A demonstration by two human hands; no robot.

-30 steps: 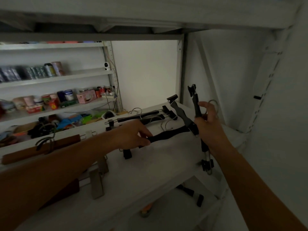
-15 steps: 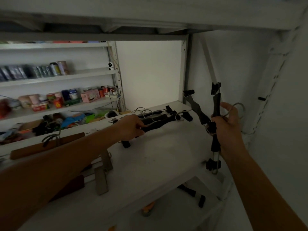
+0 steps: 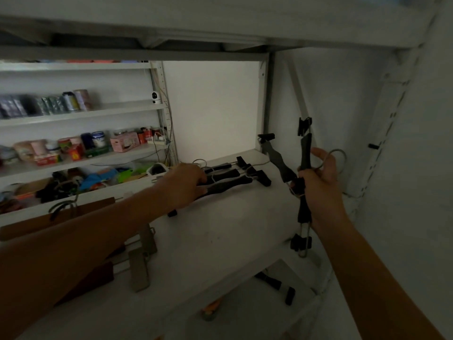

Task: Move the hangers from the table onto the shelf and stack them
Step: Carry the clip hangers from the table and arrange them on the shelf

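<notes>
While two black clip hangers (image 3: pixel 304 168) stand nearly upright at the right end of the white shelf (image 3: pixel 220 241), the right hand (image 3: pixel 318 185) grips them closed. Left of them, the left hand (image 3: pixel 186 185) presses, fingers curled, on stacked hangers (image 3: pixel 235 177) lying lengthwise.

the room is dim, with white walls (image 3: pixel 343 99). a bright white panel (image 3: pixel 210 106) stands at the back between grey metal posts (image 3: pixel 267 101). to the left, white wall shelves (image 3: pixel 81 114) carry jars, tins and small boxes, and a small white camera (image 3: pixel 155 97) sits by the slotted upright. a white board (image 3: pixel 220 18) runs overhead.
</notes>
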